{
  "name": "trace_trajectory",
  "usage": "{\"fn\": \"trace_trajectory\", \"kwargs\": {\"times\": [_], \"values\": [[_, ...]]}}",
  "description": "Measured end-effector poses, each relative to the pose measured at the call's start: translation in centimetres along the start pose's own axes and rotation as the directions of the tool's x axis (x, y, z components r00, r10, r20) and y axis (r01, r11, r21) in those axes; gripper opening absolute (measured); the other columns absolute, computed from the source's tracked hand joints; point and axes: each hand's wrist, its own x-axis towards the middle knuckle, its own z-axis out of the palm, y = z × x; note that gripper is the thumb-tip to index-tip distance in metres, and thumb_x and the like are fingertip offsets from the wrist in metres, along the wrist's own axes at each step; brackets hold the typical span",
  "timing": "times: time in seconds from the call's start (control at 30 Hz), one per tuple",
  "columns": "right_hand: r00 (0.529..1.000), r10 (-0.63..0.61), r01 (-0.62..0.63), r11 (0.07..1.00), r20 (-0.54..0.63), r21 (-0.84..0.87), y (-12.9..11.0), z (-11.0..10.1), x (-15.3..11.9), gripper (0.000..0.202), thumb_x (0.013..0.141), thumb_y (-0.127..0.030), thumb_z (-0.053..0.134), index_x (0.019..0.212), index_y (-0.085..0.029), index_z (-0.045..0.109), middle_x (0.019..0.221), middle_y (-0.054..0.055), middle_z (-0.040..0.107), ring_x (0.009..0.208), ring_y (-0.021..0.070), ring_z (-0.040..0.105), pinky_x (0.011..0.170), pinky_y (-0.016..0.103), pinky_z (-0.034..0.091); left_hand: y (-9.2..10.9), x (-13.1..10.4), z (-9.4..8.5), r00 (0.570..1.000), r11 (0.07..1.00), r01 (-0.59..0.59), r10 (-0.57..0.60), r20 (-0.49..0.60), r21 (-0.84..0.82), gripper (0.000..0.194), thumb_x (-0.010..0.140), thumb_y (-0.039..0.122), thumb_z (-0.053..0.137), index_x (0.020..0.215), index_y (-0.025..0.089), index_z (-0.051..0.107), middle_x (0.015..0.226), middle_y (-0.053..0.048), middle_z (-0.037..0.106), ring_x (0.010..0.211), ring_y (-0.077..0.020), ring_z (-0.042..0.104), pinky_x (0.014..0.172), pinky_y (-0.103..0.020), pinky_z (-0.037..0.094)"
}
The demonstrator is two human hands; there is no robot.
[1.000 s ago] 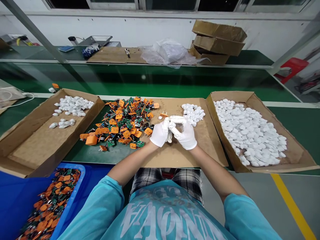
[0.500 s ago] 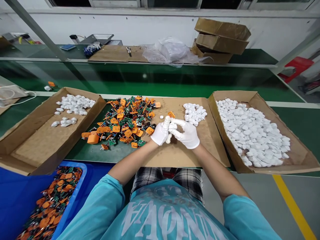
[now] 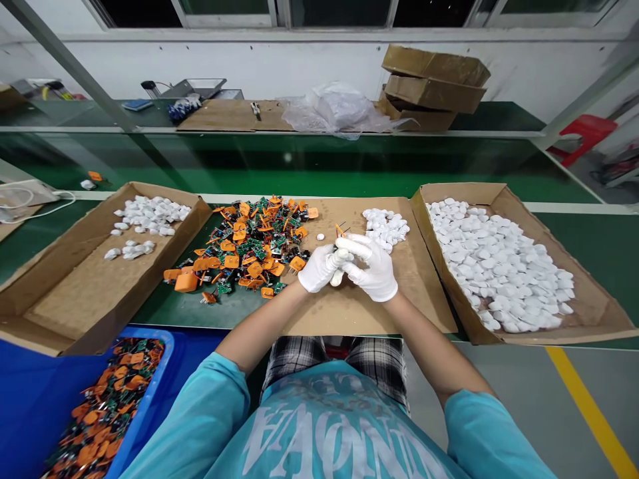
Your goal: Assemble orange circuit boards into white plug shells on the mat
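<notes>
White gloves cover both my hands, which meet over the cardboard sheet [image 3: 419, 293] with their fingers pressed together. My left hand [image 3: 318, 269] is closed, its fingertips against those of the right. My right hand [image 3: 373, 267] curls in from the other side, also closed. Whatever lies between them is hidden by the white fingers. Just beyond the fingertips a small orange part [image 3: 340, 230] with thin dark leads sticks up; I cannot tell whether it is held. A small white piece [image 3: 320, 237] lies by my left hand, and a pile of white plastic pieces [image 3: 387, 227] by my right.
Orange parts with green circuit boards [image 3: 249, 246] are heaped at the left. A cardboard tray [image 3: 60, 309] with some white pieces stands farther left, above a blue bin [image 3: 167, 346] of orange parts. Another cardboard tray [image 3: 452, 293] of white pieces is on the right.
My fingers have shifted against each other; the left thumb, raised before, is now lower. The orange part beyond them shows less of its face and more thin leads. The view has tilted slightly up.
</notes>
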Motion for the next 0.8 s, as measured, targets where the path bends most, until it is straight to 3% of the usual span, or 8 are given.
{"fn": "trace_trajectory", "kwargs": {"times": [0.07, 0.13, 0.2, 0.27, 0.4, 0.53, 0.67, 0.8], "values": [[0.993, -0.04, 0.033, 0.997, -0.108, -0.065, -0.2, -0.1, 0.1, 0.027, 0.084, -0.034, 0.065, 0.111, -0.029, 0.064, 0.113, 0.007, 0.064, 0.106, 0.0245, 0.063, 0.091, 0.041, 0.056, -0.1, 0.1, -0.1, 0.996, 0.997, -0.07, 0.071, -0.048, 0.026, 0.068, 0.061, 0.082, 0.055, 0.069, 0.016, 0.061, 0.045, 0.001, 0.055, 0.039, -0.0114, 0.049, 0.043, -0.025, 0.04], [0.98, -0.064, 0.039, 0.99, -0.19, -0.133, -0.2, 0.0, 0.1, 0.028, 0.083, -0.034, 0.066, 0.11, -0.028, 0.063, 0.114, 0.008, 0.062, 0.108, 0.0262, 0.062, 0.095, 0.045, 0.054, -0.1, 0.2, -0.1, 0.974, 0.98, -0.186, 0.193, -0.116, 0.068, 0.064, 0.065, 0.078, 0.057, 0.078, 0.016, 0.064, 0.065, -0.005, 0.067, 0.059, -0.0167, 0.062, 0.061, -0.03, 0.051], [0.975, -0.084, 0.044, 0.98, -0.204, -0.194, -0.1, 0.1, 0.0, 0.026, 0.083, -0.033, 0.066, 0.108, -0.029, 0.063, 0.116, 0.008, 0.06, 0.109, 0.027, 0.062, 0.095, 0.047, 0.054, -0.1, 0.2, 0.2, 0.944, 0.953, -0.274, 0.293, -0.153, 0.131, 0.06, 0.07, 0.074, 0.057, 0.088, 0.017, 0.067, 0.083, -0.008, 0.071, 0.083, -0.0215, 0.066, 0.083, -0.034, 0.051], [0.973, -0.129, 0.081, 0.967, -0.189, -0.241, 0.2, 0.3, -0.1, 0.023, 0.083, -0.033, 0.064, 0.107, -0.03, 0.064, 0.117, 0.008, 0.06, 0.108, 0.0274, 0.062, 0.093, 0.046, 0.055, 0.0, 0.0, 0.4, 0.934, 0.941, -0.292, 0.319, -0.161, 0.173, 0.059, 0.073, 0.071, 0.056, 0.094, 0.018, 0.067, 0.091, -0.009, 0.072, 0.096, -0.0238, 0.065, 0.093, -0.036, 0.047], [0.971, -0.206, 0.164, 0.945, -0.125, -0.284, 0.3, 0.8, -0.5, 0.028, 0.084, -0.028, 0.06, 0.111, -0.031, 0.061, 0.114, 0.007, 0.063, 0.109, 0.0288, 0.063, 0.091, 0.048, 0.055, 0.1, -0.3, 0.4, 0.933, 0.954, -0.225, 0.269, -0.24, 0.196, 0.058, 0.068, 0.07, 0.061, 0.095, 0.018, 0.067, 0.096, -0.009, 0.072, 0.096, -0.0246, 0.065, 0.087, -0.035, 0.05], [0.98, -0.179, 0.156, 0.963, -0.088, -0.218, 0.3, 0.7, -0.5, 0.033, 0.083, -0.03, 0.062, 0.116, -0.03, 0.059, 0.115, 0.008, 0.064, 0.111, 0.0286, 0.062, 0.092, 0.05, 0.054, 0.2, -0.3, -0.1, 0.94, 0.977, -0.074, 0.135, -0.313, 0.199, 0.052, 0.069, 0.07, 0.059, 0.072, 0.018, 0.064, 0.065, -0.005, 0.068, 0.06, -0.018, 0.064, 0.058, -0.028, 0.049], [0.996, -0.087, 0.086, 0.994, -0.023, -0.066, 0.7, 0.0, 0.1, 0.044, 0.083, -0.038, 0.065, 0.125, -0.028, 0.056, 0.12, 0.009, 0.064, 0.116, 0.0283, 0.06, 0.098, 0.048, 0.051, 0.5, -0.3, -0.1, 0.994, 0.998, 0.04, -0.034, -0.108, 0.049, 0.057, 0.074, 0.07, 0.054, 0.07, 0.014, 0.065, 0.049, -0.001, 0.061, 0.029, -0.0085, 0.043, 0.034, -0.023, 0.03], [0.993, -0.056, 0.05, 0.997, 0.108, 0.057, 0.9, -0.5, 0.2, 0.035, 0.087, -0.042, 0.062, 0.12, -0.031, 0.061, 0.113, 0.005, 0.069, 0.105, 0.0239, 0.065, 0.088, 0.04, 0.056, 1.0, -0.3, 0.0, 0.986, 0.994, 0.096, -0.088, 0.14, -0.052, 0.07, 0.069, 0.083, 0.043, 0.051, 0.017, 0.055, 0.031, 0.001, 0.044, 0.024, -0.007, 0.033, 0.031, -0.023, 0.024]]}}
